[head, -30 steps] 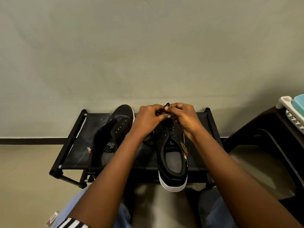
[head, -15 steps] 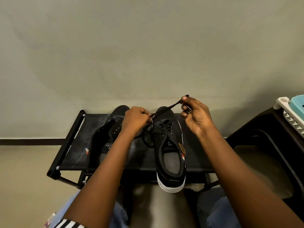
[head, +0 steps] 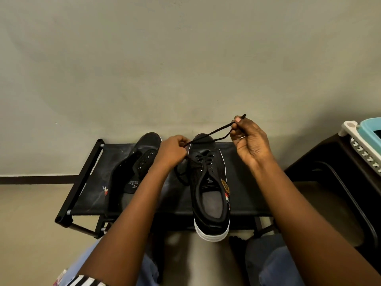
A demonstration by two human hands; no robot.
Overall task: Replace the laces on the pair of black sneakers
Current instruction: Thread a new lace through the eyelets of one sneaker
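Note:
Two black sneakers stand on a low black rack (head: 243, 195). The right sneaker (head: 210, 195) has a white sole and a black lace (head: 214, 134) threaded through its upper eyelets. My right hand (head: 250, 141) pinches the lace's free end and holds it stretched up and to the right of the toe. My left hand (head: 173, 150) pinches the same lace at the sneaker's left side, near the top eyelets. Slack lace loops down between the shoes. The left sneaker (head: 132, 170) shows bare eyelets and is partly hidden behind my left forearm.
A grey wall rises right behind the rack. A dark piece of furniture (head: 338, 174) stands at the right with a white and turquoise object (head: 365, 139) on top. My knees in blue jeans (head: 274, 263) sit just in front of the rack.
My hands, close together over the toe a second ago, have drawn apart. The right hand has pulled the lace end up and to the right; the left hand has shifted left.

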